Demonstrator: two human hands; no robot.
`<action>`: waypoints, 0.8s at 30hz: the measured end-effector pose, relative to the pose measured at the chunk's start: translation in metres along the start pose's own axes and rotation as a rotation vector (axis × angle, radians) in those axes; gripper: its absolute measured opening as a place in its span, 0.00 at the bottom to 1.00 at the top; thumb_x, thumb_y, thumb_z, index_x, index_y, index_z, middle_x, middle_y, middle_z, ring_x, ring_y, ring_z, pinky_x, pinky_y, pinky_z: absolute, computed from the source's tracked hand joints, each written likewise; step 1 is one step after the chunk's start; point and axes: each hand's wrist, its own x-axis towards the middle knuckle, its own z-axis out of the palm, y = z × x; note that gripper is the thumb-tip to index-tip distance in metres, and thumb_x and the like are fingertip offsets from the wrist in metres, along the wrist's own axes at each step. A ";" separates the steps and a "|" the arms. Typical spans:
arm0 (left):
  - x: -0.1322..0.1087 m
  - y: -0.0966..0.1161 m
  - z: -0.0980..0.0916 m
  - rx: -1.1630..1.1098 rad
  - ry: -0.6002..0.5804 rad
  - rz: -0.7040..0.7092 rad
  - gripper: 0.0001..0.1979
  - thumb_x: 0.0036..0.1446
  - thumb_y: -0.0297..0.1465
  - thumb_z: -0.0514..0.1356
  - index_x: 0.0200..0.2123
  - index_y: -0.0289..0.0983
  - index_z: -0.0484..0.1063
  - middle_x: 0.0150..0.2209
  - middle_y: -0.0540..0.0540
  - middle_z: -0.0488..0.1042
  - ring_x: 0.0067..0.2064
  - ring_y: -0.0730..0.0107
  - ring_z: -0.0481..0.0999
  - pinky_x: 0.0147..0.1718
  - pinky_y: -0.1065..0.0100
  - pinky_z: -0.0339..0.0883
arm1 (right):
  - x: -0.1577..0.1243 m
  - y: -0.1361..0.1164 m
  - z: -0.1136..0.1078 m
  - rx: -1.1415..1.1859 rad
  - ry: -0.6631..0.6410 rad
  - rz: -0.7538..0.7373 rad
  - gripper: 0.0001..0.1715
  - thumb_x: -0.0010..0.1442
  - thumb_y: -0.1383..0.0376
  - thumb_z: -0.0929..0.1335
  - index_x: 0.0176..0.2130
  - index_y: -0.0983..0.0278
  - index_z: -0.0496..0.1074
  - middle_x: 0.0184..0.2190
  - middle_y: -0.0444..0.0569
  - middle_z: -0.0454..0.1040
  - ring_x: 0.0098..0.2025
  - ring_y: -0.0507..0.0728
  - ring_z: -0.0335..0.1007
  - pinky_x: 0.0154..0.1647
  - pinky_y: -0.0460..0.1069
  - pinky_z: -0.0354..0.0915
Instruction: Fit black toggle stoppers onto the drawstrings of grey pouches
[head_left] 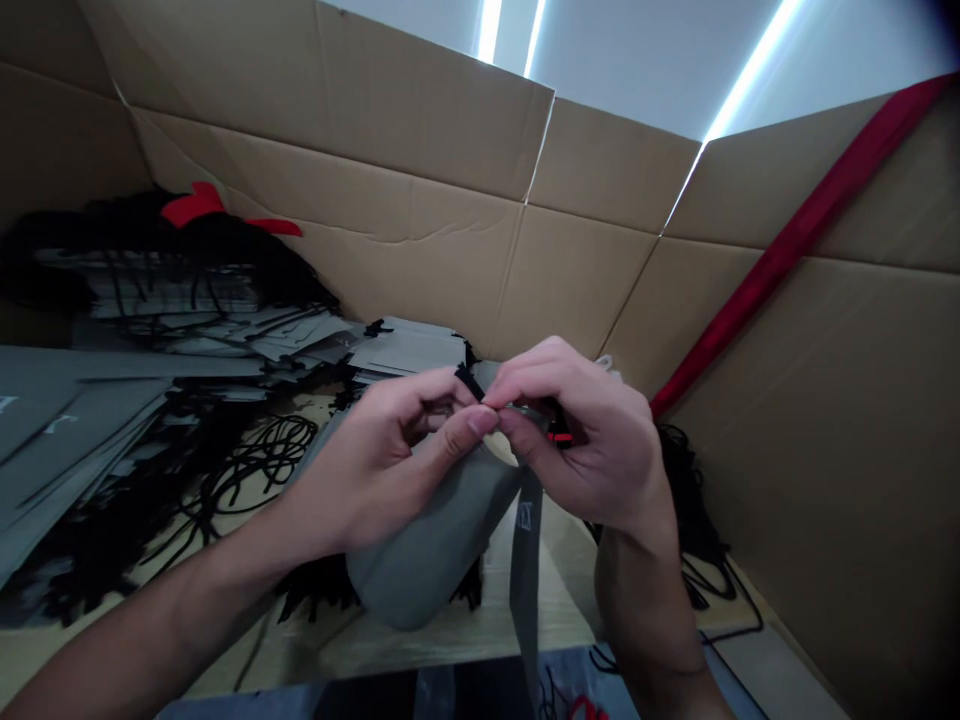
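My left hand (397, 455) and my right hand (585, 430) meet at mid-view, with thumbs and fingertips pinched close together. Between them pokes a short end of black cord (469, 380). Under my left hand bends a grey sheet (427, 545), which looks like part of a flat paper bag; its upper edge runs into the fingers. A narrow grey flap (526, 560) with small white print hangs down below my right hand. Something thin and grey shows inside my right hand, but its kind is hidden. The exact pinch point is covered by the fingers.
Printed grey flat bags (67, 440) with black cord ends lie stacked at left. Another stack (409, 350) stands behind my hands. Loose black cords (262, 460) lie on the wooden table (540, 625). Cardboard walls (420, 220) surround it, with a red strip (780, 260) at right.
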 end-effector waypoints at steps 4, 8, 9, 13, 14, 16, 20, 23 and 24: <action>-0.002 -0.003 0.006 -0.233 0.244 0.008 0.18 0.66 0.35 0.81 0.47 0.42 0.75 0.38 0.53 0.82 0.38 0.75 0.83 0.40 0.79 0.79 | -0.001 -0.003 0.002 -0.055 0.011 0.066 0.06 0.75 0.70 0.76 0.50 0.60 0.80 0.46 0.51 0.86 0.49 0.59 0.83 0.52 0.54 0.81; -0.004 -0.010 0.005 -0.059 0.258 0.234 0.11 0.68 0.28 0.79 0.48 0.41 0.83 0.44 0.52 0.84 0.44 0.77 0.85 0.46 0.82 0.80 | -0.001 -0.005 0.006 -0.068 0.090 0.076 0.07 0.75 0.71 0.76 0.48 0.59 0.81 0.44 0.49 0.87 0.47 0.58 0.83 0.50 0.53 0.80; -0.004 -0.012 0.004 0.001 0.258 0.286 0.10 0.68 0.26 0.79 0.48 0.40 0.84 0.44 0.51 0.84 0.44 0.77 0.85 0.46 0.82 0.80 | -0.001 -0.005 0.006 -0.059 0.105 0.074 0.07 0.74 0.72 0.76 0.48 0.60 0.81 0.44 0.48 0.87 0.46 0.57 0.83 0.48 0.52 0.80; -0.004 -0.016 0.001 0.192 0.276 0.406 0.10 0.70 0.23 0.75 0.50 0.41 0.84 0.43 0.50 0.87 0.44 0.71 0.86 0.46 0.72 0.81 | -0.002 -0.009 0.005 -0.026 0.118 0.095 0.09 0.72 0.74 0.77 0.49 0.61 0.82 0.43 0.47 0.87 0.43 0.54 0.82 0.45 0.50 0.78; -0.004 -0.017 0.000 0.224 0.272 0.427 0.11 0.70 0.23 0.74 0.51 0.42 0.84 0.44 0.50 0.87 0.44 0.70 0.87 0.46 0.69 0.81 | -0.003 -0.010 0.004 -0.029 0.116 0.105 0.10 0.71 0.75 0.77 0.49 0.61 0.82 0.43 0.47 0.86 0.43 0.53 0.82 0.44 0.49 0.77; -0.003 -0.018 -0.003 0.270 0.252 0.476 0.10 0.71 0.23 0.74 0.51 0.43 0.84 0.44 0.49 0.88 0.43 0.68 0.87 0.45 0.66 0.81 | -0.003 -0.011 0.004 -0.040 0.118 0.114 0.12 0.69 0.76 0.77 0.49 0.62 0.83 0.43 0.47 0.86 0.42 0.53 0.81 0.44 0.49 0.77; 0.000 -0.016 -0.010 0.356 0.197 0.569 0.08 0.72 0.24 0.73 0.49 0.41 0.84 0.41 0.50 0.88 0.40 0.70 0.88 0.41 0.69 0.80 | -0.004 -0.011 0.004 -0.038 0.116 0.085 0.13 0.65 0.78 0.77 0.46 0.63 0.82 0.42 0.47 0.86 0.41 0.54 0.80 0.42 0.50 0.76; 0.000 -0.012 -0.017 0.455 0.125 0.602 0.08 0.73 0.23 0.70 0.50 0.41 0.84 0.41 0.49 0.89 0.40 0.69 0.90 0.40 0.72 0.81 | -0.004 -0.013 0.003 -0.027 0.102 0.121 0.14 0.62 0.78 0.76 0.44 0.62 0.81 0.39 0.45 0.84 0.39 0.53 0.78 0.39 0.49 0.74; 0.000 -0.011 -0.019 0.482 0.096 0.608 0.09 0.74 0.22 0.69 0.51 0.40 0.84 0.42 0.47 0.89 0.41 0.68 0.91 0.41 0.72 0.82 | -0.005 -0.013 0.003 -0.022 0.100 0.146 0.14 0.61 0.78 0.76 0.43 0.62 0.81 0.39 0.44 0.84 0.38 0.52 0.77 0.38 0.49 0.73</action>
